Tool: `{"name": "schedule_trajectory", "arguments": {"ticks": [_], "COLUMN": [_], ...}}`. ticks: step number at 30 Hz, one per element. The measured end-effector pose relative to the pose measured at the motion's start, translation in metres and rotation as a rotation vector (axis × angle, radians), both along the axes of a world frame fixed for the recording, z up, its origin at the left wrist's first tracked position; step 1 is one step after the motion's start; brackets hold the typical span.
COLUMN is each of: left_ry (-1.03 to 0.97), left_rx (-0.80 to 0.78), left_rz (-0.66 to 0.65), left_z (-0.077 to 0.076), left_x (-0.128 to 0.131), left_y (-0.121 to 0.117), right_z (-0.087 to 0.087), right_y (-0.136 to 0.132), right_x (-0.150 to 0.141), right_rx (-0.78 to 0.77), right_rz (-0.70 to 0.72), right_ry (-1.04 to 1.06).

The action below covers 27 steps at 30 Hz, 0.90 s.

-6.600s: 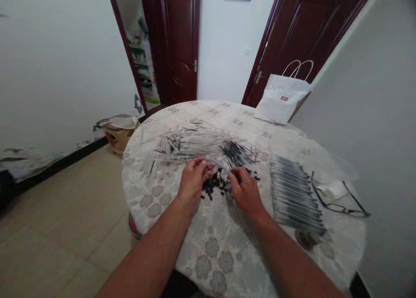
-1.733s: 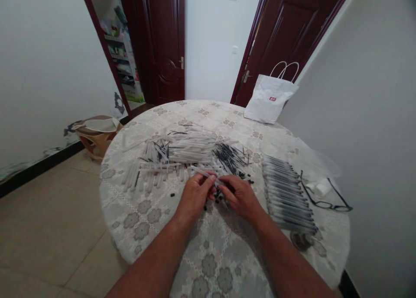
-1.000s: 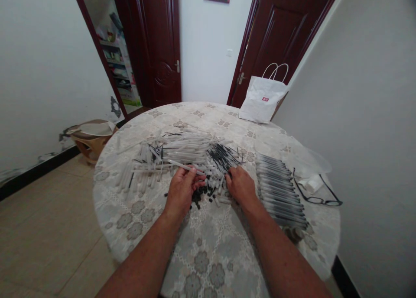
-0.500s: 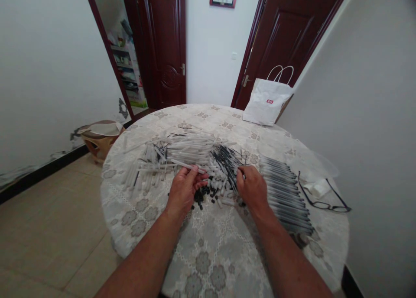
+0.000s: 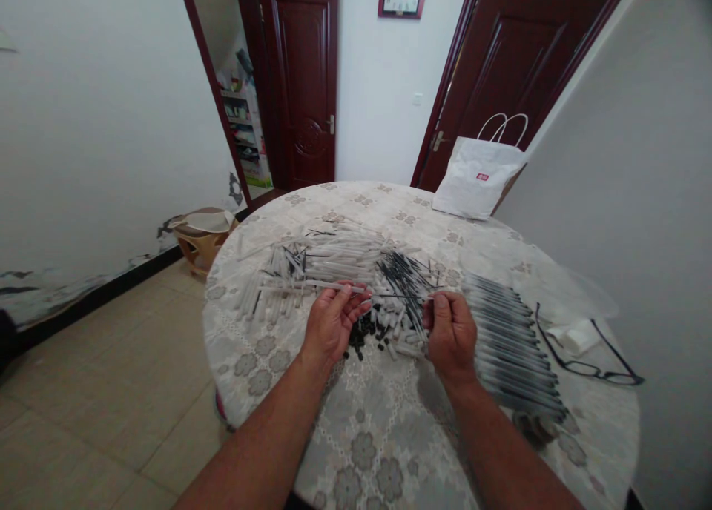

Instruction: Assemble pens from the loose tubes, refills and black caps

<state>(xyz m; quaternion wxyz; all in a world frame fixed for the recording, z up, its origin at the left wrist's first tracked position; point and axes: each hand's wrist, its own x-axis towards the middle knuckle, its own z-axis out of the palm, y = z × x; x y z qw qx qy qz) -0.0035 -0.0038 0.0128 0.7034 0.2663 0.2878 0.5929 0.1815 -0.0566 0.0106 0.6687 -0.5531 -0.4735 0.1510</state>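
My left hand [image 5: 332,321] pinches a whitish translucent pen barrel [image 5: 322,284] between thumb and fingers. My right hand [image 5: 452,332] is closed on the right end of a thin black pen refill [image 5: 397,296], whose left end points at the barrel's right end. Whether the tip has entered the barrel I cannot tell. Below and between the hands lie small black plugs [image 5: 361,336] and short white caps [image 5: 394,319]. A bundle of dark refills [image 5: 406,273] lies behind them, beside a heap of pale barrels [image 5: 345,254].
A row of assembled-looking pens [image 5: 512,339] lies right of my right hand. Eyeglasses [image 5: 589,369] and a crumpled white tissue [image 5: 575,337] are farther right. A white paper bag [image 5: 478,176] stands at the back of the round table [image 5: 361,421]; a stool [image 5: 203,236] stands left.
The two hands parted after meeting over the small parts. My right hand reached into the dark refills and drew one out, then brought it level with the barrel, which stays in my left hand.
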Motion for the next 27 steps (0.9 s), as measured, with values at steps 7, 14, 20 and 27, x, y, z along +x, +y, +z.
{"name": "schedule_trajectory", "arguments": {"ticks": [7,14,20,27], "left_ry": [-0.009,0.004,0.006,0.007], "left_rx": [-0.003,-0.002,0.003,0.004], "left_rz": [-0.033,-0.023,0.003,0.003], "left_z": [0.002,0.003,0.002,0.002], "left_x": [-0.001,-0.001,0.000,0.000], "left_y": [-0.002,-0.001,-0.001,-0.001], "right_z": [-0.001,0.000,-0.001,0.002], "right_y": [0.004,-0.002,-0.010,-0.018], "right_x": [0.001,-0.002,0.001,0.000], "right_rx": [-0.030,-0.017,0.057,0.153], "right_rz": [-0.005,-0.026,-0.004,0.068], "right_ry": [0.019,-0.083,-0.289,-0.383]}}
